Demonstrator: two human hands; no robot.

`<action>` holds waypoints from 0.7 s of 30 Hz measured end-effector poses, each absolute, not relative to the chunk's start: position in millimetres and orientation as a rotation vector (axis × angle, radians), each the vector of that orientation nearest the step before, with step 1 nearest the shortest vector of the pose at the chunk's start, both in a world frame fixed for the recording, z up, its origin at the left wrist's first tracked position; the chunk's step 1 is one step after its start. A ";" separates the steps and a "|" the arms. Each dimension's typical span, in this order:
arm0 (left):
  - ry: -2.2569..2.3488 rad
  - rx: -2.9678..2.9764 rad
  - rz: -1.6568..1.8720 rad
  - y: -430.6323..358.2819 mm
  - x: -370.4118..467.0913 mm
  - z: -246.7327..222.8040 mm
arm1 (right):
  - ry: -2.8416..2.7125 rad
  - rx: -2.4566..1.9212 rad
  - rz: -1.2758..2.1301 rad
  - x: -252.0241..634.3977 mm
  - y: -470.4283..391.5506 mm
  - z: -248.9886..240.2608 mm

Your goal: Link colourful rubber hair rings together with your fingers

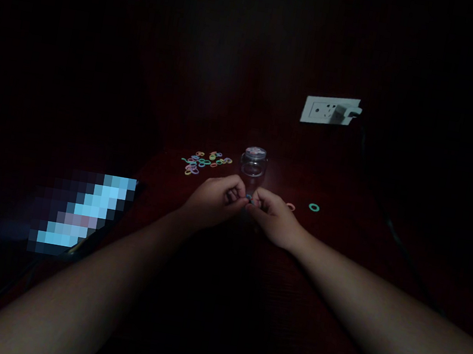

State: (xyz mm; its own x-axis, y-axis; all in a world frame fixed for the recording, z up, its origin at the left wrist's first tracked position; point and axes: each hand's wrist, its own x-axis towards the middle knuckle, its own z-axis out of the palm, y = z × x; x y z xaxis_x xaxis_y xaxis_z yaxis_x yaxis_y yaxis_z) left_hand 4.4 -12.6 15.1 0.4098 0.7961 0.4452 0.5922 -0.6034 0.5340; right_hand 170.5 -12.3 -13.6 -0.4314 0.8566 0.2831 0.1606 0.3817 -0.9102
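Dim indoor room; likely home or dormitory desk corner, exact kind hard to tell. Dark reddish, wood-looking tabletop [344, 240] against dark wall [240, 99]. White socket plate [317, 111] on wall, plug [346, 111] fitted, cable [398, 240] trailing at right. Lit screen [89, 213] at left, coloured rings [212, 157], clear lidded jar [253, 166]: small personal items.

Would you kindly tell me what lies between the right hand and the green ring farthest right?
In the head view, a pinkish ring lies between the right hand and that green ring.
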 end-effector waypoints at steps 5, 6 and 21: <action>1.225 2.365 0.986 -10.6 3.5 14.3 | -1.863 -0.868 1.102 171.0 -15.5 -10.4; 1.230 2.352 0.992 -10.4 3.4 14.1 | -1.872 -0.877 1.078 171.2 -15.8 -9.3; 1.234 2.187 0.871 -2.4 -2.5 10.6 | -1.648 -0.859 1.224 166.8 -12.9 -10.1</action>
State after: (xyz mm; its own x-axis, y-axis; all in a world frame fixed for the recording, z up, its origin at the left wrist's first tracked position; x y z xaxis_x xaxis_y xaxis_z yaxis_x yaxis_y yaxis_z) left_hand -2.5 -2.4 10.6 0.3910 0.8728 0.2920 0.5680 -0.4785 0.6696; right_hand 166.8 -12.9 -10.1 -0.3692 0.8962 0.2460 0.0232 0.2735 -0.9616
